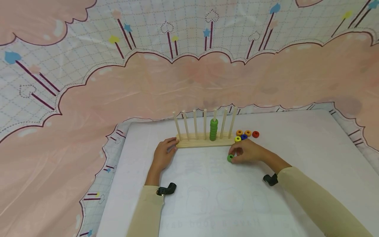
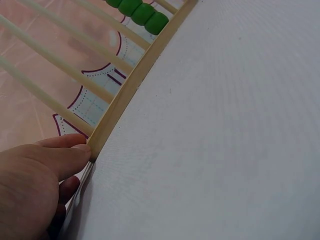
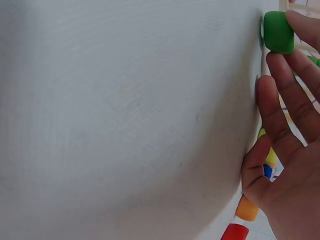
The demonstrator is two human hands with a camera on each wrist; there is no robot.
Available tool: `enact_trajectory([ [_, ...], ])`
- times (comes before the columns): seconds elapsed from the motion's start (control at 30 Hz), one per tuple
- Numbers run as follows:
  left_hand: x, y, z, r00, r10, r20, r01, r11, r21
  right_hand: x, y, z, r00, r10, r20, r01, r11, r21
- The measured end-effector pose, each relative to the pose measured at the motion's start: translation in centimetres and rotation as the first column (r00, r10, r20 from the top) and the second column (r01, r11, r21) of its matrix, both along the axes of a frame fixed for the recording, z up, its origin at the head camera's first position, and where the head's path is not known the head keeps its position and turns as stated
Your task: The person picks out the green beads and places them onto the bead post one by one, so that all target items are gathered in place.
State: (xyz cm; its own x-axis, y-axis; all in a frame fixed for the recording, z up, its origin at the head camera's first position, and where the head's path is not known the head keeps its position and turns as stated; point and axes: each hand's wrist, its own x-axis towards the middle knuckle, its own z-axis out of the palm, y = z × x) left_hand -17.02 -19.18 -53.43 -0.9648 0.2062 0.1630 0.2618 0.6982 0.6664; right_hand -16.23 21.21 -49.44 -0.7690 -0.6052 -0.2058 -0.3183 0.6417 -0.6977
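A wooden peg rack [image 1: 192, 144] stands on the white surface, several upright dowels along its base. One dowel carries a stack of green beads [image 1: 213, 130]. At the rack's left end, my left hand [image 1: 163, 154] grips the base's end between thumb and fingers; the left wrist view shows the thumb against the base [image 2: 116, 111]. My right hand [image 1: 248, 151] pinches a loose green bead [image 3: 278, 32] between thumb and fingertips, in front of the rack's right end. In the right wrist view the bead is at the white surface, its other fingers spread below.
Beyond my right hand lie a yellow bead [image 1: 238, 139], a blue bead [image 1: 244, 136], two orange beads [image 1: 247, 133] and a red bead [image 1: 256, 134], close to the rack's right end. A patterned pink cloth [image 1: 183, 82] hangs behind the white tabletop [image 1: 201, 191].
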Motion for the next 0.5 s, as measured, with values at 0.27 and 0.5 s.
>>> enact_trajectory([
  [0.27, 0.0, -0.1, -0.1, 1.000, -0.003, 0.001, 0.003, 1.000, 0.010, 0.0, 0.2, 0.4, 0.999, -0.022, -0.042, 0.021, 1.000, -0.015],
  [0.5, 0.0, -0.1, -0.1, 1.000, -0.004, 0.006, 0.004, 1.000, 0.017, 0.0, 0.2, 1.8, 0.997, -0.062, -0.043, 0.062, 0.998, -0.003],
])
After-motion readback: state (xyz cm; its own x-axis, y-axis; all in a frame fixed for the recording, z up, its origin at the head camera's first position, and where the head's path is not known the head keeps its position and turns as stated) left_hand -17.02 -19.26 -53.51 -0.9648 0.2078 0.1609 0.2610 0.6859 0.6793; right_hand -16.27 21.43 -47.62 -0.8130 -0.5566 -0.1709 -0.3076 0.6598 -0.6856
